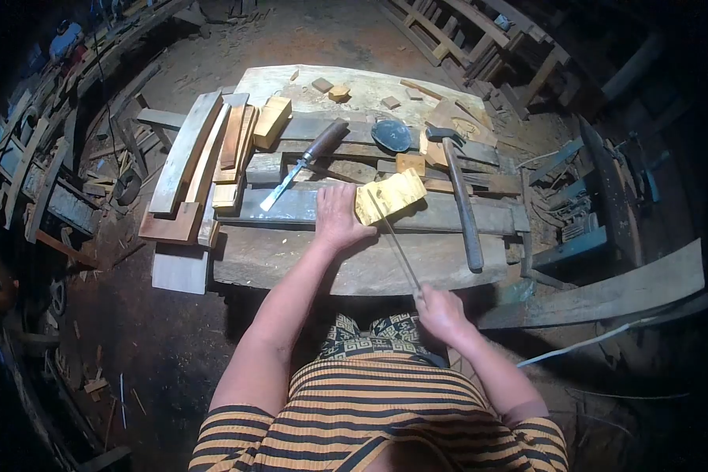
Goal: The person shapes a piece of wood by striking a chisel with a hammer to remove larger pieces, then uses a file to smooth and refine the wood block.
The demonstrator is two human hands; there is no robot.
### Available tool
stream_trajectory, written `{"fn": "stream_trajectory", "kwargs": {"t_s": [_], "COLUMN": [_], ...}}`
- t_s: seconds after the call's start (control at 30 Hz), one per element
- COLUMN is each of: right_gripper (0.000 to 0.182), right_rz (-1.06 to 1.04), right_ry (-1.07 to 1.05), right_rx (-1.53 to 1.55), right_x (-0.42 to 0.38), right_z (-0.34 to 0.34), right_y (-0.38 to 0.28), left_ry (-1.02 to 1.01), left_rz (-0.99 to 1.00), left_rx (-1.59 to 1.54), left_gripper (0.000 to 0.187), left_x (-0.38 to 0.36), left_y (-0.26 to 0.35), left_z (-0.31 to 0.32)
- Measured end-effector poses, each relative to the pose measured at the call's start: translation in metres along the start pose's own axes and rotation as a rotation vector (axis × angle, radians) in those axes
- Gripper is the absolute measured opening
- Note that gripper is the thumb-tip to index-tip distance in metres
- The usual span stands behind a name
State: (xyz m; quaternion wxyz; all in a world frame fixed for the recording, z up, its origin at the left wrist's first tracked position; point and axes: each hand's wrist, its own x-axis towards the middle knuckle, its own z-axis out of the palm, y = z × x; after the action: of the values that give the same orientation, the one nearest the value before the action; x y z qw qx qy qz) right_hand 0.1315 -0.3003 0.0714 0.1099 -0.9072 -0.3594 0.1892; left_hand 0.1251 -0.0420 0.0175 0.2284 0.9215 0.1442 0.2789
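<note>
A yellow wooden block point(405, 191) with a notched, carved edge lies at an angle on the bench. My left hand point(338, 214) grips its left end, thumb along the near side. In my closed right hand point(440, 313), at the bench's front edge, is the handle end of a long thin file point(401, 256). The file's far end rests across the block's left part. To the left of the block lies a chisel point(307, 164) with a dark handle. On the right, a hammer point(458, 193) points its handle toward me.
Long wooden boards point(189, 157) are stacked at the bench's left. A dark oval dish point(391, 135) sits behind the yellow block, near a small wooden block point(272, 122) and scraps. A curved plank point(613, 287) juts out at right. Timber piles surround the bench.
</note>
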Motion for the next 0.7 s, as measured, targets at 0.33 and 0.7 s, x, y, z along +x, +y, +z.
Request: {"fn": "stream_trajectory", "kwargs": {"t_s": [0.33,0.7], "right_gripper": [0.024,0.023], "right_rz": [-0.086,-0.118], "right_ry": [0.143,0.090], "right_rx": [0.108,0.135], "right_x": [0.096,0.079], "right_z": [0.001,-0.002], "right_y": [-0.030,-0.020], "left_ry": [0.013,-0.022], "left_rz": [0.000,0.002], "left_rx": [0.003,0.064], "left_gripper": [0.071,0.072], "left_x": [-0.002,0.000], "left_y": [-0.005,0.000], "left_z": [0.007,0.004]}}
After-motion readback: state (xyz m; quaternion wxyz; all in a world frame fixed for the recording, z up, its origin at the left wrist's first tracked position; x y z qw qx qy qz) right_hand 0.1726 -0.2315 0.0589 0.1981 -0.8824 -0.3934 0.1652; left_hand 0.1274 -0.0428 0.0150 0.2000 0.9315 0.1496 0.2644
